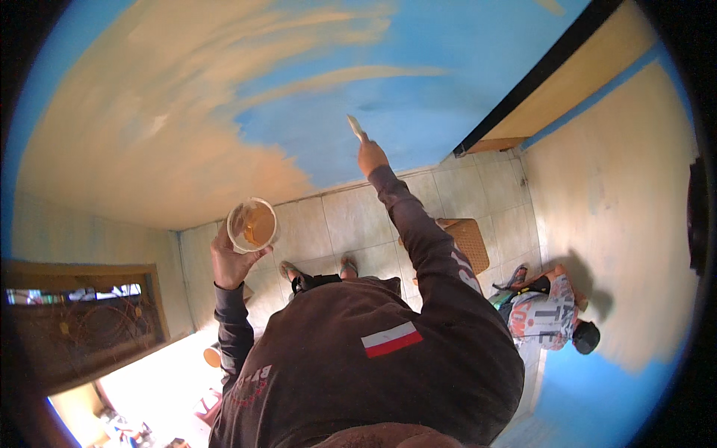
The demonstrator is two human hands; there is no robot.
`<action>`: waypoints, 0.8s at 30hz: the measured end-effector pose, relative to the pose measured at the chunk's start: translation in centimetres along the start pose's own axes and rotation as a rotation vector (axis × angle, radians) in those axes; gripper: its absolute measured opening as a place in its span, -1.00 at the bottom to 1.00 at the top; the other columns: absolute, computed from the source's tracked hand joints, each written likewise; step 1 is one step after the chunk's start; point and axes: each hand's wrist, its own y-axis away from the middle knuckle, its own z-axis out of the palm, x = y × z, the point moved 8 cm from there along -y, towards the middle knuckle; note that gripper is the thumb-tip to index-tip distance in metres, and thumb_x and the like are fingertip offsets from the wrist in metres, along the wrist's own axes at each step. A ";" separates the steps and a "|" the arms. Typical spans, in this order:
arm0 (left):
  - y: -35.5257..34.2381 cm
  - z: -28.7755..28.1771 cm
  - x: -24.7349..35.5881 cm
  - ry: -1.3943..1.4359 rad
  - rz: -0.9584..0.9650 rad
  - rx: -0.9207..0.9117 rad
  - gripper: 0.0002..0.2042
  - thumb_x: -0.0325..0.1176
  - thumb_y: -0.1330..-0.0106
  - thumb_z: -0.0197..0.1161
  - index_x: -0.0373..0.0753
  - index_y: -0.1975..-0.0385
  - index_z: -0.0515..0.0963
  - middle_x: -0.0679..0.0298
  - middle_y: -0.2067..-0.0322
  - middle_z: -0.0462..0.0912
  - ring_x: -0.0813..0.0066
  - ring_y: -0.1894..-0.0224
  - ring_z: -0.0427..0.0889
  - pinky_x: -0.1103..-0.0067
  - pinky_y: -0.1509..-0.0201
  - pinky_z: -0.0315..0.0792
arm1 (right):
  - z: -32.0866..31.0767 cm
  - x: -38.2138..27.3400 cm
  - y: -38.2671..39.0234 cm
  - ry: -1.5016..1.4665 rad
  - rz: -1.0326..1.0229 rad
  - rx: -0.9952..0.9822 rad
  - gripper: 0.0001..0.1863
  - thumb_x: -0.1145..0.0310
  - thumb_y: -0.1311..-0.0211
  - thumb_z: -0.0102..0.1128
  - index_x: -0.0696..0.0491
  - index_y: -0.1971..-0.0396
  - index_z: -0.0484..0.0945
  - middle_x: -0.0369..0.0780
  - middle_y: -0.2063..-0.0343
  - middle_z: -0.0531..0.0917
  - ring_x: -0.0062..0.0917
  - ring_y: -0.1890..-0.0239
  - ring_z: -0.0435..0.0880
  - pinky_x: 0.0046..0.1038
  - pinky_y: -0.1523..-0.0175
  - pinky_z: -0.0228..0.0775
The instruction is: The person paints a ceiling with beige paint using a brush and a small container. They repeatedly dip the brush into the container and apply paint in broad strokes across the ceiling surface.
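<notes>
My left hand grips a round white tub from its near side, with tan paint inside. Reaching forward, my right hand is closed around a paintbrush whose pale tip points at the wall. That wall is blue, with broad tan strokes over its left part and upper middle. The brush is over a blue stretch; whether its bristles touch the surface I cannot tell.
Beige tiles cover the floor. Right of my arm stands a brown woven-top stool. Another person is by the right wall, which is tan and blue. A dark wooden window frame is at the left; a black strip edges the painted wall.
</notes>
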 end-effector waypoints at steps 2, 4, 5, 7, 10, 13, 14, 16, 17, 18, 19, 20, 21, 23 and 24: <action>0.4 -0.1 0.0 -0.026 -0.020 0.005 -0.13 -0.30 0.18 0.70 -0.38 -0.21 0.40 0.13 -0.10 0.60 0.36 -0.16 0.56 0.40 -0.24 0.47 | 3.2 3.8 3.9 -0.104 0.050 -0.011 -0.64 0.40 -0.34 -0.03 0.21 -0.08 0.41 0.07 0.34 0.66 -0.05 0.27 0.69 -0.13 0.17 0.58; 1.0 -0.3 -0.9 -0.030 -0.056 0.008 -0.15 -0.30 0.17 0.70 -0.39 -0.19 0.42 0.14 -0.08 0.61 0.37 -0.14 0.57 0.40 -0.22 0.49 | 8.7 9.0 9.4 -0.082 0.214 -0.238 -0.65 0.27 -0.40 -0.05 0.17 -0.02 0.48 0.10 0.30 0.66 0.02 0.26 0.65 -0.02 0.13 0.51; 1.2 -0.2 -1.1 -0.007 -0.061 0.023 -0.16 -0.30 0.17 0.70 -0.39 -0.19 0.43 0.14 -0.07 0.61 0.37 -0.13 0.58 0.39 -0.21 0.49 | 11.1 12.2 12.4 -0.057 0.251 -0.247 -0.66 0.20 -0.41 -0.04 0.14 0.05 0.53 0.08 0.30 0.67 0.02 0.25 0.65 -0.03 0.12 0.50; 1.4 -0.2 -1.5 0.018 -0.057 0.055 -0.17 -0.30 0.18 0.70 -0.39 -0.17 0.44 0.13 -0.06 0.62 0.37 -0.12 0.59 0.39 -0.20 0.50 | 12.1 14.7 13.4 -0.087 0.268 -0.214 -0.63 0.12 -0.41 -0.03 0.11 0.15 0.59 0.04 0.31 0.69 0.02 0.23 0.65 -0.04 0.09 0.49; 1.4 -0.3 -1.7 -0.106 -0.117 0.040 -0.12 -0.22 0.22 0.71 -0.35 -0.19 0.42 0.12 -0.11 0.59 0.31 -0.19 0.54 0.35 -0.27 0.46 | 8.0 13.9 11.8 -0.208 0.202 -0.022 -0.57 0.02 -0.41 0.00 0.12 0.25 0.63 -0.04 0.38 0.70 -0.05 0.25 0.67 -0.09 0.11 0.48; 1.5 -0.2 -2.3 -0.055 -0.108 0.019 -0.12 -0.23 0.21 0.71 -0.34 -0.20 0.42 0.12 -0.12 0.58 0.29 -0.21 0.53 0.34 -0.28 0.44 | 0.3 7.7 4.4 -0.362 0.081 0.016 -0.55 0.00 -0.43 0.00 0.11 0.18 0.64 -0.03 0.44 0.68 -0.17 0.37 0.68 -0.24 0.25 0.45; 1.5 -0.3 -1.8 -0.090 -0.081 0.027 -0.13 -0.23 0.20 0.71 -0.36 -0.19 0.42 0.12 -0.10 0.59 0.31 -0.19 0.55 0.35 -0.26 0.46 | -3.3 3.6 2.0 -0.430 0.027 -0.003 -0.47 -0.07 -0.42 -0.05 0.13 0.08 0.61 0.04 0.23 0.68 0.01 0.12 0.63 -0.09 0.04 0.46; 0.9 -0.2 -0.4 -0.145 -0.016 0.020 -0.16 -0.25 0.18 0.70 -0.39 -0.18 0.44 0.11 -0.07 0.62 0.34 -0.15 0.58 0.38 -0.21 0.49 | -9.3 -1.8 -1.8 -0.424 -0.137 0.129 -0.51 -0.03 -0.38 0.08 0.13 0.09 0.62 0.02 0.25 0.69 -0.04 0.17 0.66 -0.19 0.10 0.50; 0.8 -0.4 -0.2 -0.123 -0.002 0.034 -0.16 -0.25 0.18 0.70 -0.38 -0.17 0.44 0.11 -0.07 0.62 0.34 -0.15 0.58 0.38 -0.22 0.49 | -12.3 -4.8 -3.2 -0.452 -0.225 0.171 -0.53 -0.01 -0.36 0.12 0.12 0.10 0.63 0.01 0.27 0.69 -0.04 0.19 0.67 -0.22 0.12 0.51; 0.7 -0.3 0.0 -0.096 0.012 0.042 -0.16 -0.25 0.18 0.70 -0.38 -0.17 0.44 0.11 -0.07 0.62 0.34 -0.15 0.58 0.38 -0.22 0.48 | -14.2 -6.6 -4.8 -0.444 -0.237 0.182 -0.57 0.02 -0.33 0.17 0.12 0.12 0.64 0.01 0.28 0.69 -0.04 0.21 0.67 -0.25 0.14 0.51; 0.6 -0.2 0.2 -0.072 0.026 0.048 -0.16 -0.25 0.18 0.70 -0.37 -0.17 0.45 0.11 -0.07 0.62 0.34 -0.15 0.58 0.38 -0.23 0.48 | -15.7 -7.8 -6.3 -0.438 -0.249 0.193 -0.60 0.05 -0.31 0.23 0.11 0.14 0.65 0.01 0.29 0.69 -0.04 0.23 0.67 -0.27 0.16 0.52; 0.5 0.0 0.5 -0.083 0.037 0.045 -0.16 -0.24 0.18 0.70 -0.37 -0.17 0.45 0.11 -0.07 0.62 0.33 -0.16 0.57 0.38 -0.23 0.48 | -17.2 -8.4 -7.8 -0.435 -0.287 0.229 -0.61 0.06 -0.30 0.24 0.10 0.15 0.66 0.01 0.31 0.68 -0.04 0.24 0.67 -0.28 0.16 0.52; 0.5 0.0 0.8 -0.097 0.047 0.044 -0.16 -0.24 0.18 0.70 -0.37 -0.17 0.45 0.11 -0.07 0.62 0.32 -0.16 0.57 0.38 -0.23 0.48 | -18.2 -8.7 -9.2 -0.435 -0.325 0.264 -0.63 0.07 -0.28 0.26 0.09 0.17 0.66 0.02 0.33 0.68 -0.04 0.25 0.67 -0.28 0.16 0.52; 0.5 -0.3 1.1 -0.119 0.040 0.048 -0.15 -0.22 0.18 0.70 -0.37 -0.17 0.45 0.10 -0.07 0.62 0.31 -0.16 0.57 0.38 -0.23 0.48 | -19.9 -7.2 -12.2 -0.363 -0.343 0.349 -0.65 0.08 -0.27 0.28 0.10 0.22 0.68 0.01 0.38 0.69 -0.09 0.29 0.69 -0.30 0.18 0.52; 0.7 -0.3 1.1 -0.122 0.021 0.054 -0.15 -0.21 0.19 0.70 -0.37 -0.17 0.44 0.10 -0.07 0.62 0.31 -0.16 0.58 0.38 -0.22 0.48 | -20.7 -6.0 -13.1 -0.353 -0.348 0.318 -0.64 0.07 -0.26 0.28 0.09 0.23 0.69 -0.01 0.39 0.69 -0.15 0.34 0.70 -0.32 0.19 0.52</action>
